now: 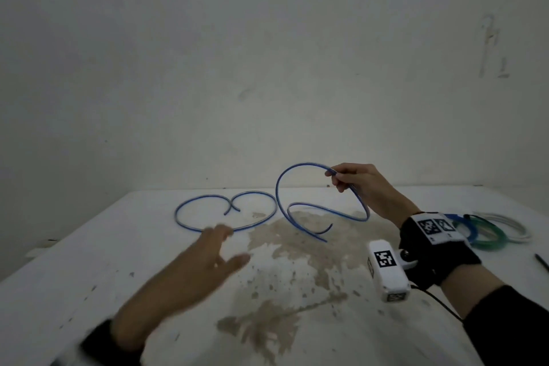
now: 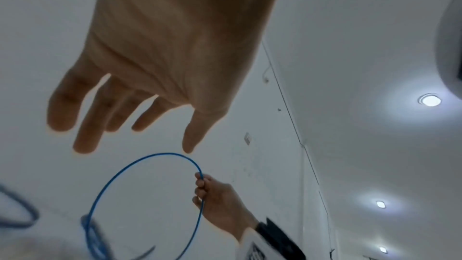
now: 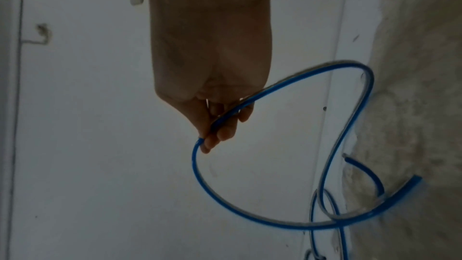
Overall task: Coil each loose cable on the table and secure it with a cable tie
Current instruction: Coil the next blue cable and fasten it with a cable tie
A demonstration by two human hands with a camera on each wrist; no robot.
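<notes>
My right hand (image 1: 341,177) pinches a stiff blue cable (image 1: 285,175) and holds one loop of it up above the white table (image 1: 118,246); the cable's lower bends and free end (image 1: 322,232) rest on the tabletop. The right wrist view shows this cable (image 3: 250,211) running through my curled fingers (image 3: 220,131). A second blue cable (image 1: 208,226) lies loose in a heart-like shape at the table's back left. My left hand (image 1: 219,246) hovers open over the table, fingers spread, just in front of that second cable. Seen from the left wrist, the spread fingers (image 2: 85,126) are above the held loop (image 2: 120,173).
At the table's right, behind my right wrist, lie coiled cables: blue (image 1: 454,218), green (image 1: 490,235) and white (image 1: 508,224). A thin dark strip (image 1: 541,261) lies at the far right edge. The tabletop has worn brown patches (image 1: 297,235). A bare wall rises behind the table.
</notes>
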